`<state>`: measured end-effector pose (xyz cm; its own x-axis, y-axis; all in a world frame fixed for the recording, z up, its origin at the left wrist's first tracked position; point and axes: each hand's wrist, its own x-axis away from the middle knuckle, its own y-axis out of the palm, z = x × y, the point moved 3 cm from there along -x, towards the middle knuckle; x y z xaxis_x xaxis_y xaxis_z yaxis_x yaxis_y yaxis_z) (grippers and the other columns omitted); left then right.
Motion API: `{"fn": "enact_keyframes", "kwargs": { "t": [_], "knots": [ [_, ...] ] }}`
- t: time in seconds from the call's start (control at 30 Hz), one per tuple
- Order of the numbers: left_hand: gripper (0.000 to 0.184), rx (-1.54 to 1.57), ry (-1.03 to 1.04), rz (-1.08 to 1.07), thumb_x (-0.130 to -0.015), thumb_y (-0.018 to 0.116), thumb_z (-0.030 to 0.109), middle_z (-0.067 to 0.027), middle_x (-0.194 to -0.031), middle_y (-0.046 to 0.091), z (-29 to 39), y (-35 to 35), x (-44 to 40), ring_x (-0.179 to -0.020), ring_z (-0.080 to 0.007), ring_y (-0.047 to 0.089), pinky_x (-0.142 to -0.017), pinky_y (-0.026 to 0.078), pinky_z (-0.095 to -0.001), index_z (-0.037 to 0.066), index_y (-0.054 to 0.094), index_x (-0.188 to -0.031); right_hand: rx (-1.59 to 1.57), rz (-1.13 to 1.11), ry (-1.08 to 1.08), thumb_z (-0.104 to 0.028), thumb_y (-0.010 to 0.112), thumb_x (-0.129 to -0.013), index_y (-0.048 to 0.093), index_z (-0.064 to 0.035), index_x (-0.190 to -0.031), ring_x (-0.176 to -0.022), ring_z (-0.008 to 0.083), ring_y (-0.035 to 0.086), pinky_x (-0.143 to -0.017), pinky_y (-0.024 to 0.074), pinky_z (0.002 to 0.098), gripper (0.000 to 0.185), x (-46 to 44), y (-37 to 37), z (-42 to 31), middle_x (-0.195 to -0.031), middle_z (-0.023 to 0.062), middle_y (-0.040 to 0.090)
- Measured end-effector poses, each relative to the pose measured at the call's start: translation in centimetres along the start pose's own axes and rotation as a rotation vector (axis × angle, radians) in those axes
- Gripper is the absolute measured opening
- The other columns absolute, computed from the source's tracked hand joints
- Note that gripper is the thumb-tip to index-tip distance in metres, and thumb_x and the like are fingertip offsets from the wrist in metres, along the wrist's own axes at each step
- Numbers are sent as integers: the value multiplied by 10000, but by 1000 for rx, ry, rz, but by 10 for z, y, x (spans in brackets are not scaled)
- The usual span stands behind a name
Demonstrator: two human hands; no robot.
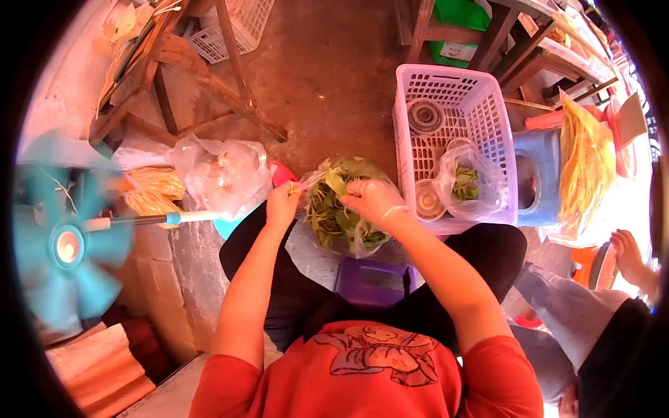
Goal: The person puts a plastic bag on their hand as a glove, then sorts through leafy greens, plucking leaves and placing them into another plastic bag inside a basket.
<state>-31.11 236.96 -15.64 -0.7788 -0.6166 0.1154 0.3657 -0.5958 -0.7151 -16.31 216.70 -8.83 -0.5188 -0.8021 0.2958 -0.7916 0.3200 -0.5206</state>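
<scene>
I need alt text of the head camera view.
A person's left hand is at the edge of a clear plastic bag of leafy greens; the right hand touches them. A lilac plastic basket stands beside the bag, a teal fan at far left.

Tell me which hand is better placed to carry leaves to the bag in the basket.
Probably the right hand: it is at the leafy greens and nearer the perforated plastic basket with its clear bag. The left hand is at the greens' far side.
</scene>
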Motion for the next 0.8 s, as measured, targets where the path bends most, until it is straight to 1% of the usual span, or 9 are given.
{"fn": "enact_keyframes", "kwargs": {
  "t": [0.07, 0.17, 0.23, 0.33, 0.43, 0.6, 0.7, 0.77, 0.8],
  "knots": [
    [214, 323, -104, -2, -864, 589, 169, -53, -903, 663, 18, 10, 16, -773, -158, 626, -693, 478, -268, -4, 638, -981, -301, -124, 50, -256, 653, -814, 626, -44, -810, -645, 129, 520, -608, 420, 289, 214, 8, -8, -12, -690, 33, 559],
    [233, 701, -179, -48, -887, 581, 170, 2, -873, 642, 73, 7, 46, -815, -99, 590, -736, 462, -243, -18, 630, -1014, -417, -158, -120, -218, 651, -831, 616, -58, -794, -651, 53, 463, -583, 394, 236, 168, 22, -39, -40, -692, -25, 511],
    [234, 761, 33, -125, -905, 558, 176, -29, -972, 633, 92, 7, 55, -959, -107, 565, -844, 429, -255, -3, 637, -1035, -822, -215, 3, -171, 648, -838, 597, -74, -845, -678, 48, 472, -599, 386, 210, 110, 34, -44, -40, -746, -37, 532],
    [263, 766, 108, -102, -904, 557, 235, -23, -857, 622, 119, -1, 68, -678, -60, 505, -646, 396, -202, 20, 631, -1034, -1119, -202, 13, -143, 640, -843, 587, -69, -906, -694, 58, 485, -616, 384, 205, 111, 42, -51, -24, -786, -46, 548],
    [277, 825, -131, -147, -897, 565, 262, 14, -754, 582, 132, 0, 85, -536, -27, 387, -508, 299, -181, 20, 629, -1018, -1132, -83, -13, -180, 647, -835, 585, -57, -882, -639, 54, 450, -584, 370, 209, 145, 46, -53, -13, -726, -41, 520],
    [277, 856, -261, -190, -884, 592, 256, 32, -650, 519, 162, 11, 87, -467, -14, 314, -438, 227, -181, -8, 634, -959, -1011, -121, -35, -153, 640, -841, 599, -77, -866, -664, 38, 444, -591, 359, 200, 90, 47, -64, -22, -731, -57, 518],
    [252, 850, -273, -161, -875, 607, 234, 17, -636, 526, 168, 12, 87, -451, -18, 318, -424, 223, -182, -13, 638, -915, -839, 169, -69, -149, 627, -846, 607, -70, -899, -660, 44, 450, -593, 383, 209, 97, 49, -71, -14, -733, -52, 514],
    [234, 807, -285, -128, -869, 615, 217, 8, -621, 529, 172, 10, 85, -442, -20, 324, -415, 224, -183, -15, 641, -884, -292, 737, -340, -167, 634, -800, 601, -43, -983, -683, 198, 612, -618, 469, 343, 224, 66, -96, -26, -709, 120, 604],
    [226, 819, -300, -125, -865, 618, 211, 1, -614, 532, 171, 10, 85, -438, -20, 322, -412, 222, -184, -14, 640, -880, -82, 722, -535, -167, 627, -791, 602, -58, -956, -682, 227, 618, -609, 473, 356, 199, 75, -108, -39, -700, 126, 606]
  ]
}}
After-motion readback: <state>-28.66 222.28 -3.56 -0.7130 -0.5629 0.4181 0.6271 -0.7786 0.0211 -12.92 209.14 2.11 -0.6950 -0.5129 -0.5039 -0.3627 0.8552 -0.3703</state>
